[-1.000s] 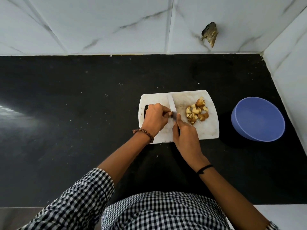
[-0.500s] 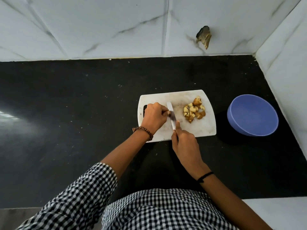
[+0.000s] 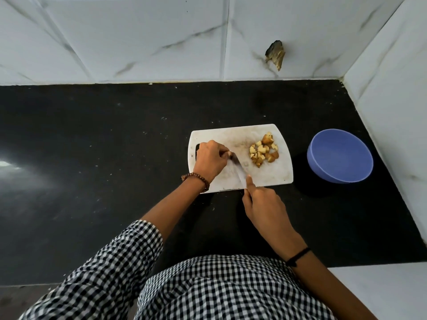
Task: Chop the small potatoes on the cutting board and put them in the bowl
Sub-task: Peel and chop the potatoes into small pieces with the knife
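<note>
Black stone countertop (image 3: 92, 158) filled the middle band of the frame, white marble-veined wall tiles (image 3: 138, 38) above it and along the right edge. Person's black-and-white checked shirt (image 3: 208, 292) took up the bottom centre.

White rectangular plastic cutting board (image 3: 265, 176) sat centre-right on the counter, handle slot on its left end. Round blue plastic bowl (image 3: 339, 155) stood just right of the board, apart from it, nothing visible inside.

Left hand (image 3: 209, 159) was on the left part of the board, fingers curled tight around a small potato piece (image 3: 229, 154), mostly hidden by the fingers. Brown beaded bracelet (image 3: 196, 177) on that wrist.

Right hand (image 3: 265, 204) was at the board's lower edge, closed on the handle of a steel-bladed knife (image 3: 238, 168), index finger stretched along the blade's spine. Blade ran diagonally up-left, tip at the left hand's fingertips. Black band (image 3: 298, 257) on that wrist.

Pile of chopped brown-skinned, pale-fleshed potato chunks (image 3: 263, 151) lay on the upper right of the board, near the bowl side, clear of both hands.

Brownish chipped patch (image 3: 275, 54) on the wall tile, upper right.
</note>
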Tool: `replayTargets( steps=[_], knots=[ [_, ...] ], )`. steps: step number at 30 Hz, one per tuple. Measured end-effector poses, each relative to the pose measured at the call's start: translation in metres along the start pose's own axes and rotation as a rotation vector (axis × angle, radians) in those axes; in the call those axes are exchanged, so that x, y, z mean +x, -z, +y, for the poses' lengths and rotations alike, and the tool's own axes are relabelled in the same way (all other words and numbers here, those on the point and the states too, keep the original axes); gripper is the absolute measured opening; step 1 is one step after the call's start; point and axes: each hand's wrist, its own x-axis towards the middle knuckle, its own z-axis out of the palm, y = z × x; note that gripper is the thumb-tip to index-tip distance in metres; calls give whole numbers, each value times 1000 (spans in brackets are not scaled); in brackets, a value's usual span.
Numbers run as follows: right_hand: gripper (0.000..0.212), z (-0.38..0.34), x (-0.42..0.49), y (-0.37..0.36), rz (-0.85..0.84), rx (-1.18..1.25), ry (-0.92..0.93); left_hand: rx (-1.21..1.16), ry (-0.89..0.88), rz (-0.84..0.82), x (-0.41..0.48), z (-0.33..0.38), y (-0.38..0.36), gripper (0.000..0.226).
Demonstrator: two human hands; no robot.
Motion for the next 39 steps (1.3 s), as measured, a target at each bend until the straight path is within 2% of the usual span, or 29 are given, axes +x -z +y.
replayTargets(
  steps=[9, 20, 25, 35, 39],
  knots=[
    [56, -4, -8, 19, -116, -58, -32, -27, 13, -2, 1, 3, 1, 12],
    [48, 15, -3, 38, 112, 240, -23, -64, 82, -38, -3, -7, 2, 7],
    [46, 14, 12, 32, 146, 317, 22, -20, -50, -74, -7, -10, 5, 25],
    [39, -4, 25, 6, 159, 413, 27, -5, -89, 14, -13, -14, 4, 12],
    [43, -7, 28, 1, 177, 425, 25, 88, -195, 16, -13, -15, 4, 13]
  ],
)
